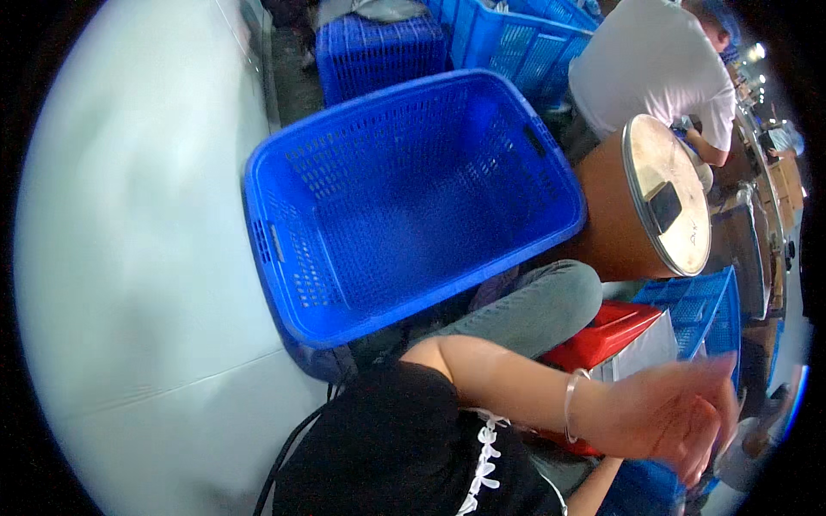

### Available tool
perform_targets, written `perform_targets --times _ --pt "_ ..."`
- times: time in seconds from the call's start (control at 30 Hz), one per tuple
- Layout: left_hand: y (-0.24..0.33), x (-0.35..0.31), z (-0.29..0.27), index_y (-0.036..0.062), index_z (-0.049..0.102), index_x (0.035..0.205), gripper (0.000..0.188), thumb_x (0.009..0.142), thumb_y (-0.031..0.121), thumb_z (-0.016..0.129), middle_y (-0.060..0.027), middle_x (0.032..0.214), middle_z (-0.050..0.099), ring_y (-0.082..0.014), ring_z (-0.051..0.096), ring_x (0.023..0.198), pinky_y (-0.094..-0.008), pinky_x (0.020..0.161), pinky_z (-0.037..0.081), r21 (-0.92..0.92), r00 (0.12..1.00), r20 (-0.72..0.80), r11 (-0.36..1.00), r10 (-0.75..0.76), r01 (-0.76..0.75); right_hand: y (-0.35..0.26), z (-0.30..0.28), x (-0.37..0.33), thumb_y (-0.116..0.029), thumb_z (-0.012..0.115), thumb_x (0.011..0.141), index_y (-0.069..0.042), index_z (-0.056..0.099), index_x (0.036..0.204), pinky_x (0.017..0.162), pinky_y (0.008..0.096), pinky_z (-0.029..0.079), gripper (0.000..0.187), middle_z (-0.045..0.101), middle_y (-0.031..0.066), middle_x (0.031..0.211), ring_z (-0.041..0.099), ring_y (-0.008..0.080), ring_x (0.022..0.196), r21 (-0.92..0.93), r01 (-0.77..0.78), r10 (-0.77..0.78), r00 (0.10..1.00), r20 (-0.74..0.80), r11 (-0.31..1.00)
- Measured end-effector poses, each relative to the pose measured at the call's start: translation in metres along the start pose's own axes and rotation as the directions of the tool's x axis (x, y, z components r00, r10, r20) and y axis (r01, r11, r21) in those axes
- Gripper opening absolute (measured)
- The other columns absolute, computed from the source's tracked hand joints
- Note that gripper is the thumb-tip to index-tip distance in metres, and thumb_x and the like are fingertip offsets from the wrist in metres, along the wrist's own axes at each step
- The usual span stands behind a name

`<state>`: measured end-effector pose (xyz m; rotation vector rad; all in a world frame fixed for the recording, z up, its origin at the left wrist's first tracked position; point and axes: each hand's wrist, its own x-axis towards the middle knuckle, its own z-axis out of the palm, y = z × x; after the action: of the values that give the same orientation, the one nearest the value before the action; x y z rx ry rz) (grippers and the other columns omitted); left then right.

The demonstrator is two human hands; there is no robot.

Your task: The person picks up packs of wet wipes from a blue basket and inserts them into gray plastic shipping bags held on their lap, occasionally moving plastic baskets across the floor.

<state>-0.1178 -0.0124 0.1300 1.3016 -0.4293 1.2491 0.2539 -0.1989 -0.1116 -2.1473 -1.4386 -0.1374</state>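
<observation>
Bent across the lower right, my left arm wears a bracelet on its wrist. My left hand (641, 417) is slightly blurred and its fingers curl inward; whatever they hold, if anything, is hidden. A part of my right forearm (594, 488) shows beneath it, while the right hand is hidden behind the left one. Just beyond the left forearm lies a red container (609, 331) with a pale panel at its side. A blue plastic basket (413, 232) with perforated walls sits in front of me, tilted, with nothing visible inside. Neither hand touches this basket.
A brown drum (615, 211) with a pale lid stands right of the basket; a dark flat object (664, 207) lies on the lid. Blue crates (379, 60) stand behind, another blue crate (714, 301) at right. A person (654, 69) bends over nearby. A pale panel (155, 241) fills the left.
</observation>
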Motion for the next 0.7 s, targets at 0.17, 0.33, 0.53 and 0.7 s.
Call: perform_targets --times 0.17,0.33,0.53,0.7 --pt "-0.048 -0.011 -0.030 0.0075 0.064 0.096 0.031 0.072 0.026 0.071 -0.0124 0.098 0.064 -0.0331 0.056 0.109 -0.0503 0.099 0.040 0.392 0.919 0.394 0.907 -0.018 -0.150 0.013 -0.006 0.000 -0.020 0.049 0.098 0.001 0.059 0.122 0.105 0.0418 0.036 0.034 0.054 0.0189 0.132 0.051 0.0342 0.121 0.017 0.011 -0.012 1.000 0.027 1.000" --pt "-0.040 -0.048 -0.184 0.0019 0.054 0.121 0.062 0.074 0.037 0.073 -0.0196 0.121 0.054 -0.0380 0.050 0.113 -0.0479 0.099 0.040 0.901 0.949 -0.155 0.354 -0.276 0.250 -0.037 -0.017 0.003 -0.021 0.047 0.099 0.002 0.058 0.121 0.107 0.0415 0.034 0.034 0.053 0.0189 0.134 0.049 0.0348 0.124 -0.064 -0.062 0.064 0.998 0.029 0.996" --pt "0.007 -0.211 -0.278 -0.0093 0.027 0.143 0.110 0.069 0.053 0.078 -0.0317 0.143 0.036 -0.0432 0.037 0.133 -0.0451 0.111 0.031 0.600 0.303 -0.691 -0.287 -0.657 0.746 -0.060 -0.025 -0.004 -0.019 0.048 0.097 0.001 0.060 0.119 0.107 0.0421 0.034 0.032 0.055 0.0178 0.132 0.049 0.0338 0.124 -0.082 -0.137 0.135 0.990 -0.028 0.987" --pt "-0.013 -0.261 -0.210 0.0060 0.052 0.130 0.064 0.069 0.012 0.072 -0.0290 0.111 0.062 -0.0430 0.060 0.107 -0.0438 0.092 0.048 0.671 0.302 -0.618 -0.286 -0.726 0.685 -0.074 -0.030 0.003 -0.013 0.065 0.079 -0.004 0.065 0.110 0.101 0.0436 0.040 0.032 0.060 0.0147 0.122 0.054 0.0329 0.115 -0.119 -0.089 0.072 0.987 -0.141 0.989"
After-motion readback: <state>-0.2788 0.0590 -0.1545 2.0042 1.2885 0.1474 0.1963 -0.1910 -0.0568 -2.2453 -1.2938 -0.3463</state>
